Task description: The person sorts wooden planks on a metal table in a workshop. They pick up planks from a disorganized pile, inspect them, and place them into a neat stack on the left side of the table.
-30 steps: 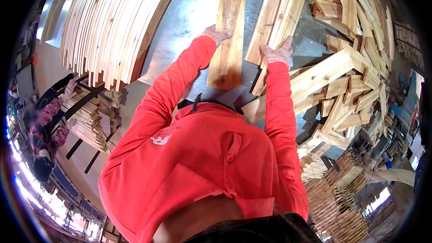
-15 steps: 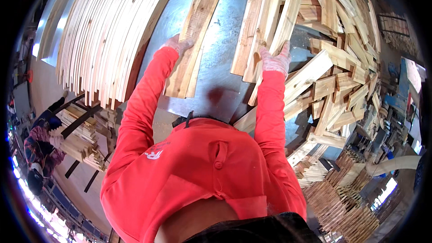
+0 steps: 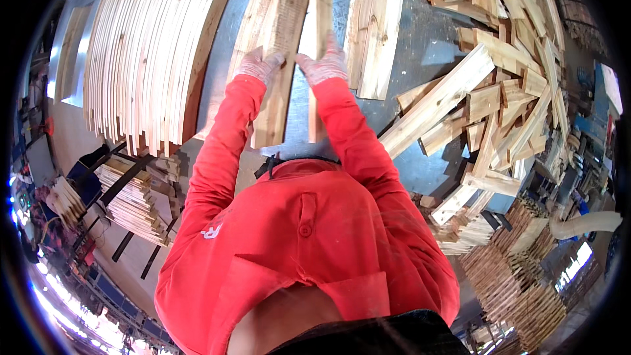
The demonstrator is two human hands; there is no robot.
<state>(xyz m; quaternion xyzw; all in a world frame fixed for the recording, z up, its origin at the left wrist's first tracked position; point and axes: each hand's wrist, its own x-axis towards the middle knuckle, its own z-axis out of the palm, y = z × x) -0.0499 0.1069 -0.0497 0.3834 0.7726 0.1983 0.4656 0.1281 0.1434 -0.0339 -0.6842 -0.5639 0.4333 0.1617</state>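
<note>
Upper centre: wide boards (image 3: 282, 26) touched by left hand (image 3: 258, 67), fingers half-spread, grip unclear; narrow board (image 3: 321, 0) clasped by right hand (image 3: 325, 67), fingers part-closed. Grouping is judged in hand; squaring seems needed.

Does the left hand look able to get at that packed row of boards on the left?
Probably yes: only a strip of table shows between the left hand and the row. That hand rests on a wide board, though, so it may have to leave it first.

Glossy metal table (image 3: 420, 172), matt wooden boards (image 3: 287, 23)
</note>
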